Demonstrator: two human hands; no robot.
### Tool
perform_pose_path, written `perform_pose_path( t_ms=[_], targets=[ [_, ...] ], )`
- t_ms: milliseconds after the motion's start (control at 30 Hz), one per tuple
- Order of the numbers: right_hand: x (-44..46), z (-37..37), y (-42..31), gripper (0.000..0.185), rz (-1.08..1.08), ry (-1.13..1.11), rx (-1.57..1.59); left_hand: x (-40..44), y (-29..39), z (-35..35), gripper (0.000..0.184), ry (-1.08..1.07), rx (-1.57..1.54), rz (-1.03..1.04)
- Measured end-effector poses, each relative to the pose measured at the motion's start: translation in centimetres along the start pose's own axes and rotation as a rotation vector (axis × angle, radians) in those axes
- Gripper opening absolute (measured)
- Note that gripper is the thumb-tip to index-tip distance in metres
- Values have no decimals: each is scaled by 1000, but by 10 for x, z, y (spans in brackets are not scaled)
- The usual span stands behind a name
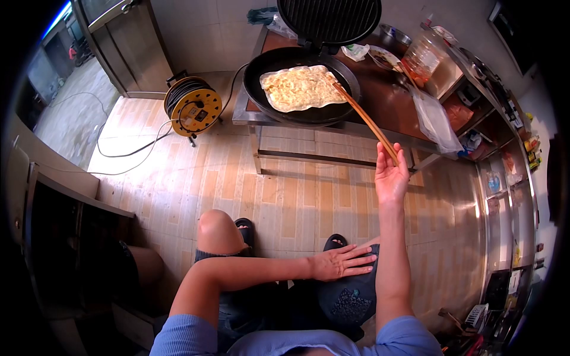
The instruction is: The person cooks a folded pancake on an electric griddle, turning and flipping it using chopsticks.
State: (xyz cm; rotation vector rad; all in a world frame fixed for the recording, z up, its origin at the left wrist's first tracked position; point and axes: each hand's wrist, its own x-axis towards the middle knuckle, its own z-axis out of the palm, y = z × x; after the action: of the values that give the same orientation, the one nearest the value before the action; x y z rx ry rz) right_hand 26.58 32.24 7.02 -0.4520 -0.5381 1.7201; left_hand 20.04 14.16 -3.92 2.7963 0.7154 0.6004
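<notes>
My right hand (392, 172) is closed around a pair of wooden chopsticks (367, 121), held out toward the table. Their tips touch the right edge of a pale, roughly rectangular flatbread (300, 88) with browned spots. The flatbread lies in a round black electric griddle (261, 105), whose ribbed lid (329, 21) stands raised behind it. My left hand (344, 263) rests flat on my right thigh, fingers spread, with nothing in it.
A yellow cable reel (193, 105) stands on the tiled floor left of the metal-framed table (386, 107). At the table's right are a plate (385, 59), a large plastic jug (423, 56) and a plastic bag (433, 118). Shelves (502, 196) line the right side.
</notes>
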Motion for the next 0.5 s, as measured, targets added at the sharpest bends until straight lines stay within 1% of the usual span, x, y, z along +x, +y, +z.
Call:
perform_pose_path(
  t_ms=[500],
  targets=[
    [0,1,-1,20,-22,15,-6,1,-1,4,55,-7,-15,0]
  ],
)
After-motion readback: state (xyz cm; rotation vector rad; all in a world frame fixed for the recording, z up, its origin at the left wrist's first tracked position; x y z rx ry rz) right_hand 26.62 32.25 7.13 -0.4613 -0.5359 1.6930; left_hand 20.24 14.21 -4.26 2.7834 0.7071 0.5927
